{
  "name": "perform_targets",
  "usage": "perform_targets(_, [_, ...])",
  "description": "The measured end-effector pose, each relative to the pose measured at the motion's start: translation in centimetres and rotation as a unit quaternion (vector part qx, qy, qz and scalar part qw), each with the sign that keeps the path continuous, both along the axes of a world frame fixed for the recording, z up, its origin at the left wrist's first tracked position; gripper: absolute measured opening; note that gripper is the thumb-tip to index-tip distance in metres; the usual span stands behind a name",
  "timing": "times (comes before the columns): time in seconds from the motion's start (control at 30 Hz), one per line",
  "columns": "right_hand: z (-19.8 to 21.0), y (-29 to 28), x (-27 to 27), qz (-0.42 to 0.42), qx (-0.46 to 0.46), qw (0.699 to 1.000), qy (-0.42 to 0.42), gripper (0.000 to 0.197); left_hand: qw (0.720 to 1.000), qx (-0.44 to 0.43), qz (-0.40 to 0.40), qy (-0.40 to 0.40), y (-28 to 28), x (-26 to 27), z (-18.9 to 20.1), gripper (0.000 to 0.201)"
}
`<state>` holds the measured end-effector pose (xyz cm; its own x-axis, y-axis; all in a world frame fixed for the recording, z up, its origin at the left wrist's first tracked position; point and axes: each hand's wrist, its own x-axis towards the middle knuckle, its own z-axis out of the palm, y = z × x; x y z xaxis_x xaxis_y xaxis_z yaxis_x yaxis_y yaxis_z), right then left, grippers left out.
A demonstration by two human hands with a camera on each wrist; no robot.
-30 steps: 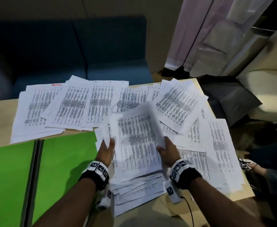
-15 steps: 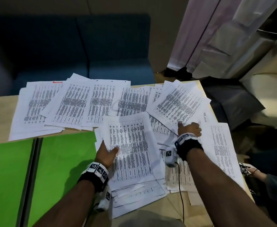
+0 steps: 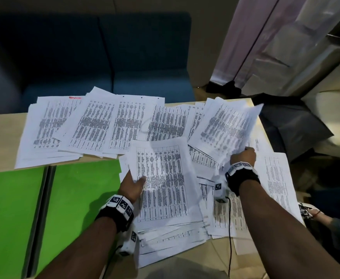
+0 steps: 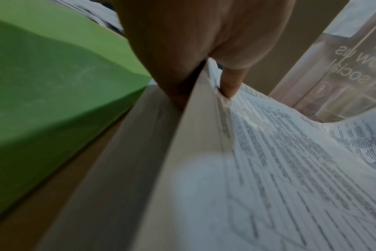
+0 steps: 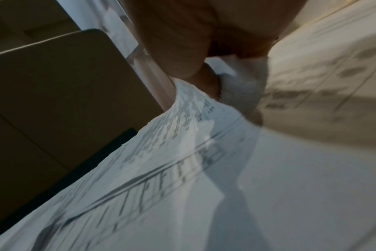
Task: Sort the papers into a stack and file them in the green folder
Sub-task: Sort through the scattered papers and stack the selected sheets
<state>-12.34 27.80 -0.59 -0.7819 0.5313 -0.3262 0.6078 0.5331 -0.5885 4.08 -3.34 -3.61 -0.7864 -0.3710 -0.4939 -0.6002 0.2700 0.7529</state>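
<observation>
Left hand [image 3: 131, 186] fingers pinch limp printed stack [image 3: 165, 188]; right hand [image 3: 243, 158] fingers grip curling sheet [image 3: 227, 125].

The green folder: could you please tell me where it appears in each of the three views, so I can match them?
Head: the green folder lies open at lower left, left of the left hand.
Left wrist: it fills the left side, beside the left hand.
Right wrist: not in view.
Shared landmark: the gathered stack of papers held by the left hand, also in the left wrist view.
</observation>
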Motion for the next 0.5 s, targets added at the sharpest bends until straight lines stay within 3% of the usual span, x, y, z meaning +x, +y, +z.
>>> perform_targets(0.2, [0.4, 2.8, 0.6, -0.032, -0.042, 0.998, 0.016, 0.043, 1.000, -0.005, 0.001, -0.023, 0.3, 0.0, 0.6, 0.059])
perform_targets(0.33, [-0.3, 3.3, 1.6, -0.005, -0.073, 0.997, -0.030, 0.046, 0.999, -0.009, -0.003, -0.031, 0.5, -0.1, 0.9, 0.058])
perform_targets(0.5, [-0.4, 2.8, 2.8, 0.027, -0.030, 0.999, 0.020, 0.039, 0.999, -0.011, -0.005, -0.030, 0.8, 0.0, 1.7, 0.057])
